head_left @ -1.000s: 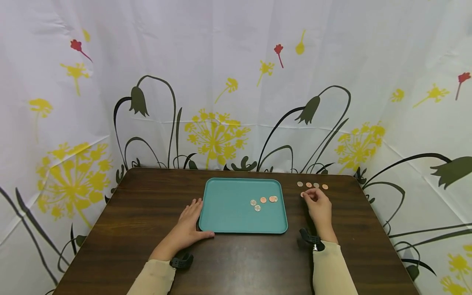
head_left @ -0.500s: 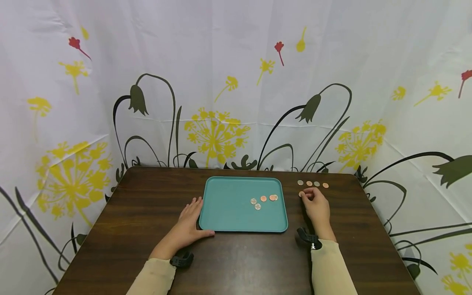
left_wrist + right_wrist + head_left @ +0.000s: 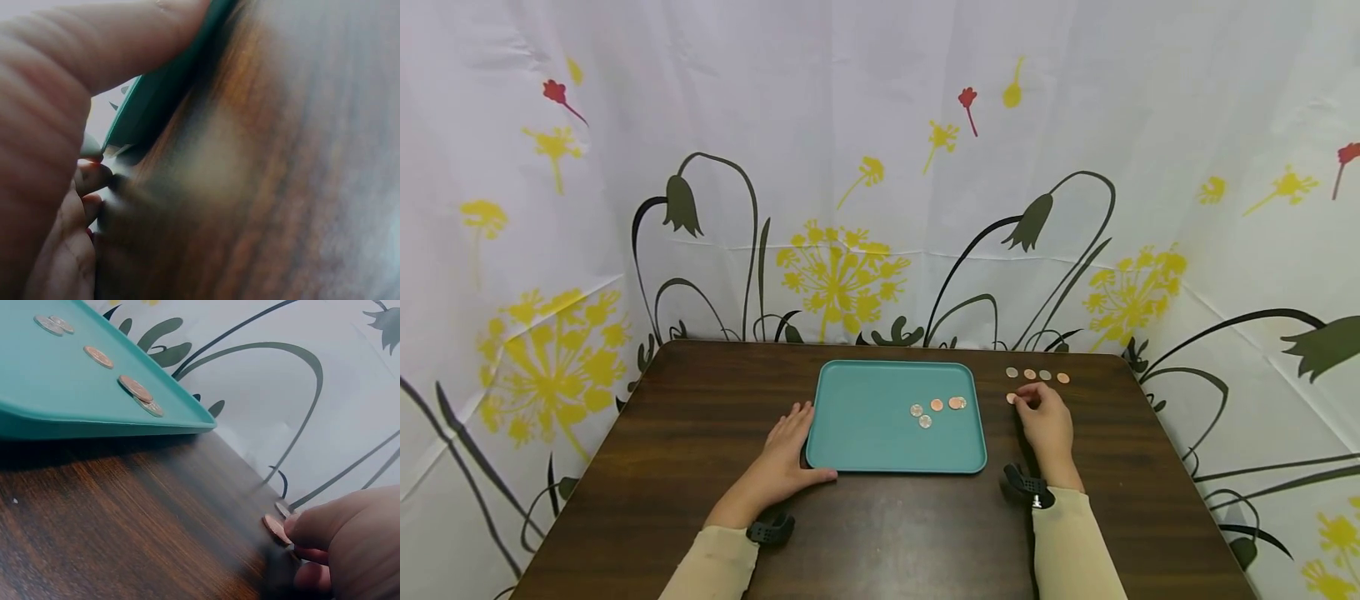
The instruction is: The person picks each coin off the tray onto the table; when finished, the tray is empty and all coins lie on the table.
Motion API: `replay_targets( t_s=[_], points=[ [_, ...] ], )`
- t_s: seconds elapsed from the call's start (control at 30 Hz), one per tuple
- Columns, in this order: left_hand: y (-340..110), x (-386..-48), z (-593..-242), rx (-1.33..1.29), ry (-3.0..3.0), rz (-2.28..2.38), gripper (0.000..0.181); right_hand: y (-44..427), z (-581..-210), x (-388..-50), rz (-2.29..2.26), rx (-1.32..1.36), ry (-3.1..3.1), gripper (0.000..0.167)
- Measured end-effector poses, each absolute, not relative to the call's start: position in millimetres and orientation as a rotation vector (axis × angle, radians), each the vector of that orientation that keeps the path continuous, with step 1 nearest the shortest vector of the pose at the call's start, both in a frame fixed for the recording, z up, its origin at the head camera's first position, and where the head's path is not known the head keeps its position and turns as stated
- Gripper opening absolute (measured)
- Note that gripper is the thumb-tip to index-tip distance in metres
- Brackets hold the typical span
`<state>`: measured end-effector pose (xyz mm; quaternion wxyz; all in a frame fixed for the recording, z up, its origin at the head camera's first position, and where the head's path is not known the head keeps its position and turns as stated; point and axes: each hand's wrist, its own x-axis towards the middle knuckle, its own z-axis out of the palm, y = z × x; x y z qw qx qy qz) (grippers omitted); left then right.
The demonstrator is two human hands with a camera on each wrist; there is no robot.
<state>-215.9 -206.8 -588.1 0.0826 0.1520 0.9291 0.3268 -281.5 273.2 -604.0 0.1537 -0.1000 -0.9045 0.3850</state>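
Note:
My left hand rests at the left front corner of a teal tray, fingers extended along its left side. Its thumb lies against the tray's front edge in the left wrist view. Right of the tray, my right hand pinches a copper coin low at the tabletop, between thumb and fingertips. The right wrist view has that copper coin tilted at the thumb tip, its far part covered. Behind it a silver coin is partly visible.
Several silver and copper coins lie on the tray's right half, two overlapping. A row of coins lies near the far right of the dark wooden table. A flower-printed curtain hangs behind the table.
The copper coin and the right hand's fingertips have shifted slightly to the left. The left hand, tray and other coins have stayed in place.

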Motion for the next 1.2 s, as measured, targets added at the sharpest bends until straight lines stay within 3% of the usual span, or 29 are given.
replay_targets(
  t_s=[0.47, 1.2],
  points=[
    [-207.1, -216.5, -590.3, 0.465, 2.78, 1.013, 0.128, 271.7, -602.3, -282.9, 0.974, -0.178, -2.708, 0.033],
    [-206.9, -215.8, -590.5, 0.473, 2.783, 1.007, 0.127, 269.5, -603.4, -280.6, 1.001, -0.225, -2.7, 0.027]
  ],
)
